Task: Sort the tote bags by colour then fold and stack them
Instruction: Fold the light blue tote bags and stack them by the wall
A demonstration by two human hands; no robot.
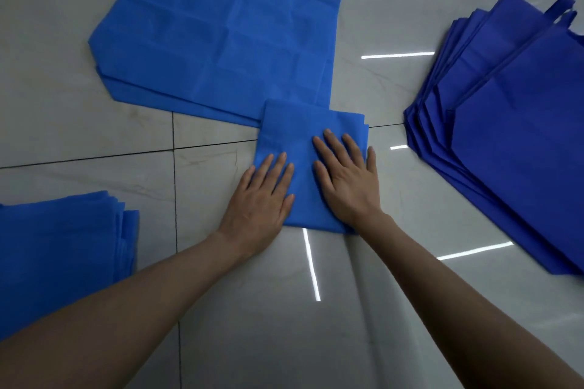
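The folded light-blue tote bag (300, 126) lies on the tiled floor (94, 136) at the middle of the view, a compact square over the meeting of two grout lines. Both hands rest flat on it, fingers straight and spread, grasping nothing. The left hand (262, 196) covers its 7 o'clock corner and the right hand (347, 180) its 4 o'clock side, fingertips pointing toward 12.

At 11 o'clock a pile of unfolded light-blue bags (221, 41) lies flat, handles at the far edge. The folded bag's far edge overlaps that pile's near corner. At 3 o'clock, apart from it, a fanned pile of dark-blue bags (521, 136) runs off the right edge. At 8 o'clock, well apart, sits a stack of folded light-blue bags (57, 240).

Bare floor lies at 9 o'clock and at 6, between the forearms.
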